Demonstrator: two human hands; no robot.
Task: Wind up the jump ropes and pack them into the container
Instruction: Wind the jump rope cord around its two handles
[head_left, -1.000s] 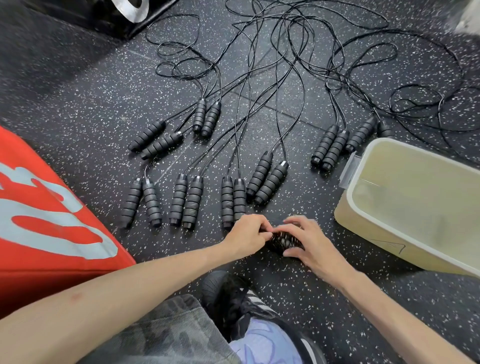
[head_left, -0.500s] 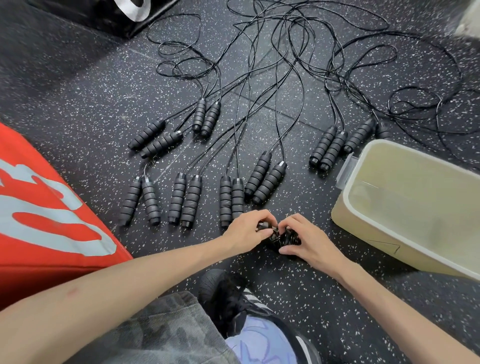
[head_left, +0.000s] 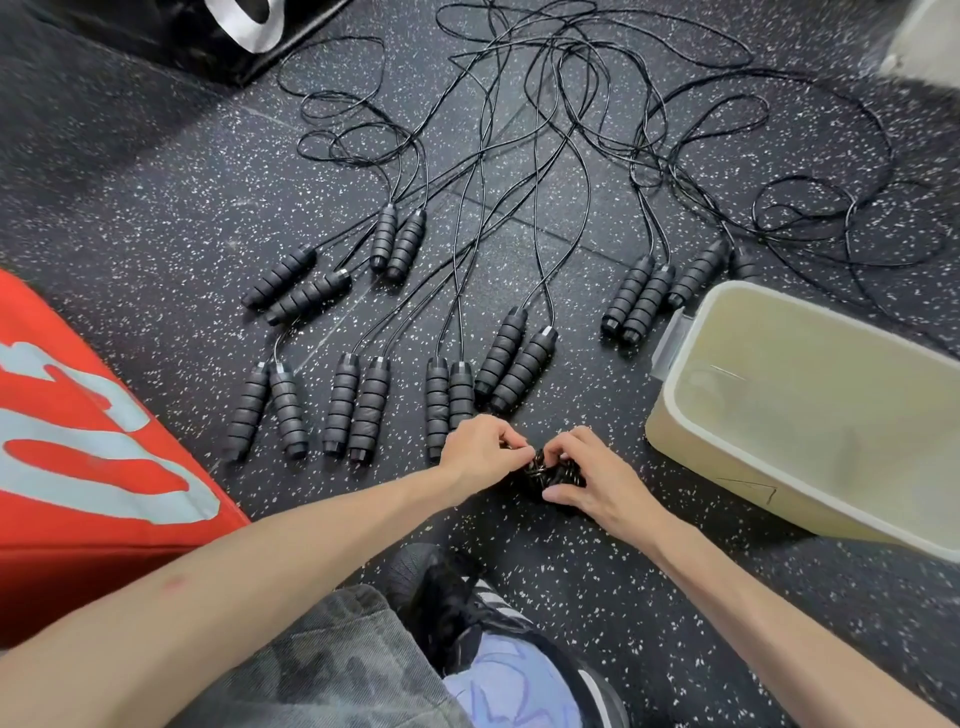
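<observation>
Finishing off the wound bundle (head_left: 549, 474) is what's going on in the head view, low on the floor (head_left: 156, 197) just above the shoe (head_left: 467, 613). It's gripped by the curled fingers of the right hand (head_left: 592, 475), while the left hand (head_left: 480, 449) pinches at its left end, probably tucking the cord. For a tidy result, the loose end should be pulled snug before anything is let go. The container (head_left: 691, 415) sits just to the right, and nothing can be made out inside. Plenty of unwound ropes (head_left: 519, 358) are laid out beyond the hands, cords tangled further back.
</observation>
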